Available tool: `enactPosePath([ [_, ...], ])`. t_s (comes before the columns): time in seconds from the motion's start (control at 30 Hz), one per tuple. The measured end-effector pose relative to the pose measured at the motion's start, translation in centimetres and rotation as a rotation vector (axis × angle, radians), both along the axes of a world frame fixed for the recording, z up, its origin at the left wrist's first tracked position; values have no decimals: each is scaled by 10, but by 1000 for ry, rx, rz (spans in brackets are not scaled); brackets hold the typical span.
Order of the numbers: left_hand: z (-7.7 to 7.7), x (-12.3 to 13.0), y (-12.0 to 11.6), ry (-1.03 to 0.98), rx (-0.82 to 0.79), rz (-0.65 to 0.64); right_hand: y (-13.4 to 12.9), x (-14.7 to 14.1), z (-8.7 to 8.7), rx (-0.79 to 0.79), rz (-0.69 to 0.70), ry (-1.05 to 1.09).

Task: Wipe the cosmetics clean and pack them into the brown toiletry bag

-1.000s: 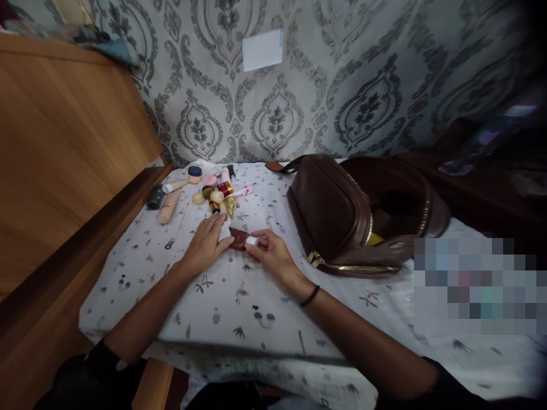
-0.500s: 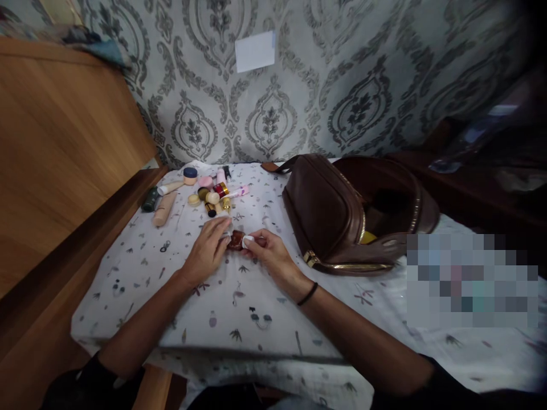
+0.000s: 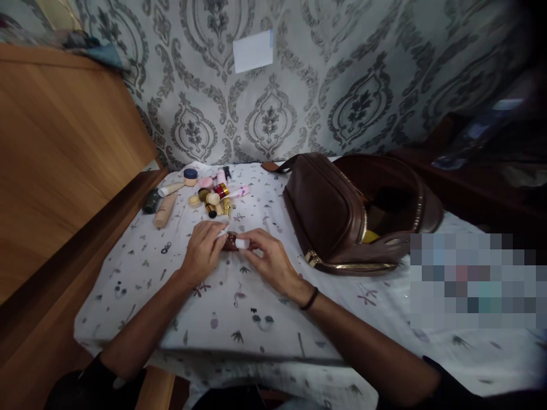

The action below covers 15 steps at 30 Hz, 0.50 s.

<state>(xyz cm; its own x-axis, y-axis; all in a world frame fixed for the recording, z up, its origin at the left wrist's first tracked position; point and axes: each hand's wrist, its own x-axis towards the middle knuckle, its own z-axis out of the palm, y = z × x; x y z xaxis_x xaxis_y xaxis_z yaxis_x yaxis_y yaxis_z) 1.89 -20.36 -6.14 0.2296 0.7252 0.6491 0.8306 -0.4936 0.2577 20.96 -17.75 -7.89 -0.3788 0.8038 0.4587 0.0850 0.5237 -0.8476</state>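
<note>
Between my hands, just above the patterned cloth, is a small brown bottle [image 3: 231, 241] with a white cap [image 3: 242, 244] at its right end. My left hand [image 3: 201, 245] is closed around the bottle's left side, and something whitish shows by its fingertips. The thumb and fingers of my right hand [image 3: 267, 253] pinch the white cap. Beyond my left hand lies a cluster of small cosmetics, among them a gold tube [image 3: 227, 207], a red jar with a gold lid [image 3: 221, 190] and a pink-lidded jar [image 3: 205, 183].
A brown leather bag [image 3: 327, 210] lies unzipped on the right, something yellow inside. To the left are a beige tube [image 3: 166, 210] and a dark green bottle [image 3: 151, 201]. A wooden panel [image 3: 72, 131] borders the left side. The patterned wall [image 3: 273, 114] stands behind.
My right hand's grip on the white cap has shifted, with its fingers more bent and more of the cap showing. My left hand stays on the bottle, moved slightly left.
</note>
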Motion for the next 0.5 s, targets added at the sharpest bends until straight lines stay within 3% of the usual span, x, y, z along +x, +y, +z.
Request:
enactPosePath([
  [0.13, 5, 11, -3, 166, 62, -139, -4, 4, 3, 149, 27, -89],
  [0.27, 4, 6, 2, 273, -9, -73, -3, 4, 2, 127, 17, -91],
  [0.5, -2, -17, 15, 48, -221, 27, 5, 3, -5, -20, -40, -76],
])
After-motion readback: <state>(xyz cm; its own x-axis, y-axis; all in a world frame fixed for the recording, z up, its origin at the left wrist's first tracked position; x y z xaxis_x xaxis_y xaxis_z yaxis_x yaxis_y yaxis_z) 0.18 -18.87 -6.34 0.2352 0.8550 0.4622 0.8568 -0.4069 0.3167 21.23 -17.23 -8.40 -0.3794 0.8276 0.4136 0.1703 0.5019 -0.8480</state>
